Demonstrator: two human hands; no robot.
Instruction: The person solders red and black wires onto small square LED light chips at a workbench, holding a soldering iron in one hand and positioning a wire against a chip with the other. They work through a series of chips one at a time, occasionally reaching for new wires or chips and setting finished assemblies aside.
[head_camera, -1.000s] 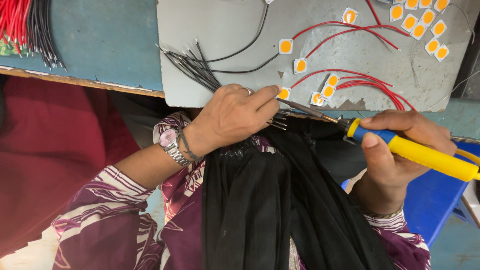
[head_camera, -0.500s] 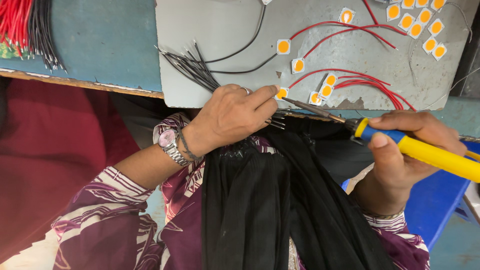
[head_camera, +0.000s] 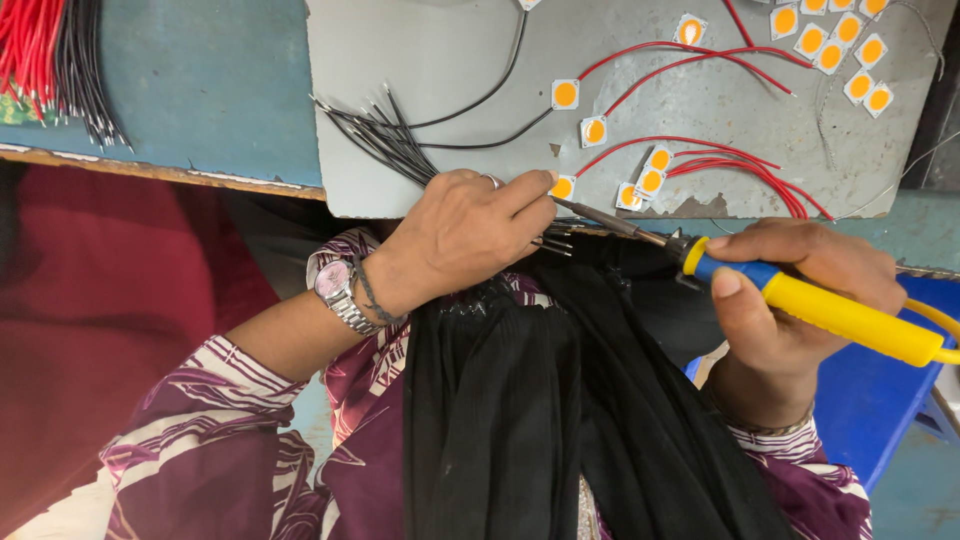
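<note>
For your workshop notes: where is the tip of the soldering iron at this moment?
In the head view, the soldering iron is in the right hand; its tip lies at the grey board's near edge, beside the left hand's fingertips and a small square chip.

A bundle of red and black wires (head_camera: 50, 60) is lying at 10 o'clock on the teal bench top (head_camera: 200, 80). Loose square chips with orange centres (head_camera: 835, 35) are clustered at 1 o'clock on the grey board (head_camera: 440, 50), several being trailed by red leads (head_camera: 690, 60). Dark red cloth (head_camera: 90, 330) is seen at 8 o'clock, a blue plastic seat (head_camera: 880, 400) at 4 o'clock. Black pleated fabric (head_camera: 500, 420) is hanging at 6 o'clock.
</note>
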